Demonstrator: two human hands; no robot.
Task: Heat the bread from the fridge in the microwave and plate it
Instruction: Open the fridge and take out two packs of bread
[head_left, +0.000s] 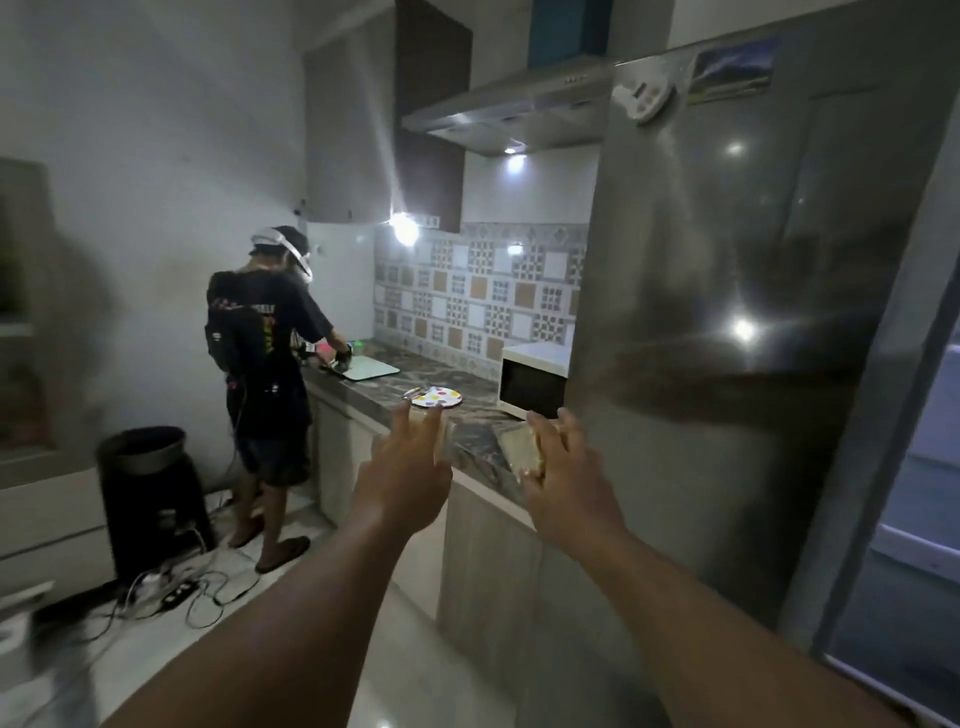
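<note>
My right hand (563, 457) holds a pale slice of bread (519, 447) in clear wrap, thumb and fingers curled round it, above the near end of the marble counter (478, 395). My left hand (410, 457) reaches forward beside it with fingers stretched out, and a pale edge, perhaps more bread, shows just past its fingers. A white microwave (532, 382) with a dark, closed door stands on the counter against the steel fridge (727, 312), whose door is closed. A round plate with coloured dots (436, 399) lies on the counter left of the microwave.
Another person (265, 374) stands at the far end of the counter over a cutting board (370, 370). A black bin (150, 493) and a tangle of cables (176, 587) sit on the floor at the left. An extractor hood (514, 109) hangs above.
</note>
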